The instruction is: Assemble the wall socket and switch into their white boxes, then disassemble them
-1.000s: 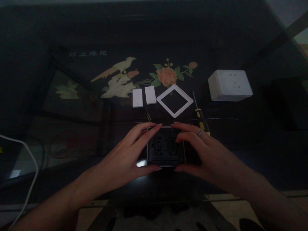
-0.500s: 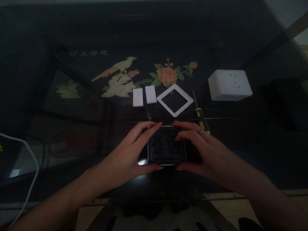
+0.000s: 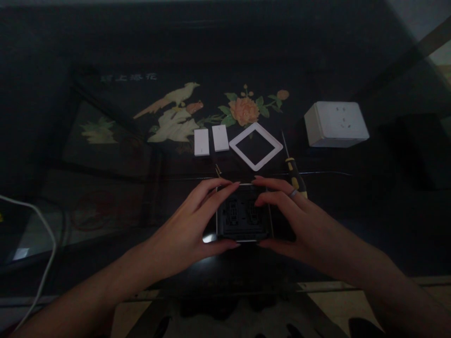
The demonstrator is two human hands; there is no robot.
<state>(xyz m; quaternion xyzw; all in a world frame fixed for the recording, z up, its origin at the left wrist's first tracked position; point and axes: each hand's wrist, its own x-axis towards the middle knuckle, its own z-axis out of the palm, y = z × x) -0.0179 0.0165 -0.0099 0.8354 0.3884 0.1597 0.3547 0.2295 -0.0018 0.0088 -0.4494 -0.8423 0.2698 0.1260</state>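
Between my hands lies a wall switch base (image 3: pixel 243 218), black inside with a pale rim, near the front of the dark table. My left hand (image 3: pixel 200 220) grips its left part, fingers on the far edge and thumb on the near edge. My right hand (image 3: pixel 289 216) holds the right part the same way, one finger bent over the black inside. Beyond them are two white switch rockers (image 3: pixel 201 142) and a white square frame (image 3: pixel 256 164) turned cornerwise. A screwdriver (image 3: pixel 298 178) with a yellow and black handle lies by my right fingers. Small brass-coloured screws (image 3: pixel 218 170) sit just past my left fingers.
A white box with a socket face (image 3: pixel 341 123) stands at the right. The glossy tabletop (image 3: pixel 225 47) bears a bird and flower inlay. A white cable (image 3: pixel 49 230) runs along the left side. The table's front edge (image 3: pixel 324 286) is close to me.
Almost nothing differs. My left index finger has slid slightly to the right along the far edge of the switch base; both hands keep their hold.
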